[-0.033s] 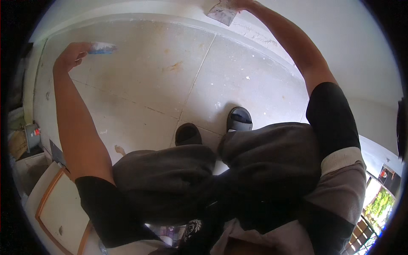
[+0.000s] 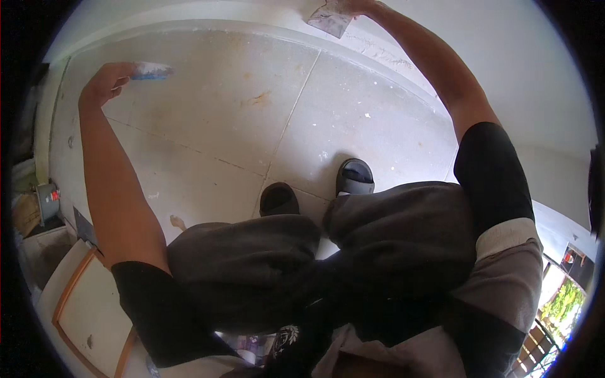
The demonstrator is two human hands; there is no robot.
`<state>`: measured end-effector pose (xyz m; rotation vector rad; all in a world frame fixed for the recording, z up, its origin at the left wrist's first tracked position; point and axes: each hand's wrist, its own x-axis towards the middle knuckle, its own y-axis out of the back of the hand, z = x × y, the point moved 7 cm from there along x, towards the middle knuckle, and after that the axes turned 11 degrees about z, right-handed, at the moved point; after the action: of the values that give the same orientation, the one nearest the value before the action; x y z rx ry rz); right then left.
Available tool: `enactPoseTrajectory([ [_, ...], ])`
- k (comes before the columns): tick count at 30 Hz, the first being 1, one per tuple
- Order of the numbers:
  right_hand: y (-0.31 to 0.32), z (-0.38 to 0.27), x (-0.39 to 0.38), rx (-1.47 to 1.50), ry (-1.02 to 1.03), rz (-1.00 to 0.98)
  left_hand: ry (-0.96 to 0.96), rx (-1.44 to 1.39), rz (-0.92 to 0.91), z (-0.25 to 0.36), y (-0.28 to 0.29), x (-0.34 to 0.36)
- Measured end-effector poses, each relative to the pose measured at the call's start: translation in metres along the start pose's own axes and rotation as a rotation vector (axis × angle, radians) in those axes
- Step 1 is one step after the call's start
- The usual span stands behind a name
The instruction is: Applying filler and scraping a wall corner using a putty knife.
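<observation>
My left hand (image 2: 106, 83) reaches over the floor at the far left. Its curled fingers hold a flat, blue-edged scraper (image 2: 151, 70) smeared with white, putty-like material. At the top of the view, my right hand (image 2: 354, 6) is closed on a putty knife (image 2: 331, 21) whose wide, greyish blade has whitish and brownish smears. That blade lies against or just in front of the low part of the white wall (image 2: 394, 53); I cannot tell whether it touches. The top edge cuts off part of this hand.
Pale floor tiles (image 2: 208, 94) carry white specks and a rusty stain. My dark slippers (image 2: 355, 176) stand on them below the wall. At lower left are a wood-edged white panel (image 2: 94, 315) and a grey container (image 2: 48, 203) among clutter. Greenery (image 2: 567, 302) shows through an opening at right.
</observation>
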<state>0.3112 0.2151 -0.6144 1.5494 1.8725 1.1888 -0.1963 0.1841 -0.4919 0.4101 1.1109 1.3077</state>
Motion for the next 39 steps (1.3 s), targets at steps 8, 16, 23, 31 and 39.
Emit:
enactPoseTrajectory([
  [8,0.012,-0.035,0.0,-0.146,-0.158,-0.119,-0.011,0.024,0.114,-0.002,0.008,-0.012],
  [16,-0.001,-0.026,-0.006,-0.202,-0.2,-0.167,0.027,0.046,0.072,-0.006,0.008,-0.016],
  [23,0.009,-0.014,-0.005,-0.264,-0.018,-0.074,0.014,0.018,0.024,-0.01,0.012,0.0],
  [31,0.025,-0.026,-0.011,-0.447,0.086,-0.158,0.0,0.022,0.047,0.003,0.006,-0.012],
  [39,0.094,0.03,-0.141,0.313,-0.494,-0.2,0.074,-0.052,0.083,-0.027,0.013,-0.009],
])
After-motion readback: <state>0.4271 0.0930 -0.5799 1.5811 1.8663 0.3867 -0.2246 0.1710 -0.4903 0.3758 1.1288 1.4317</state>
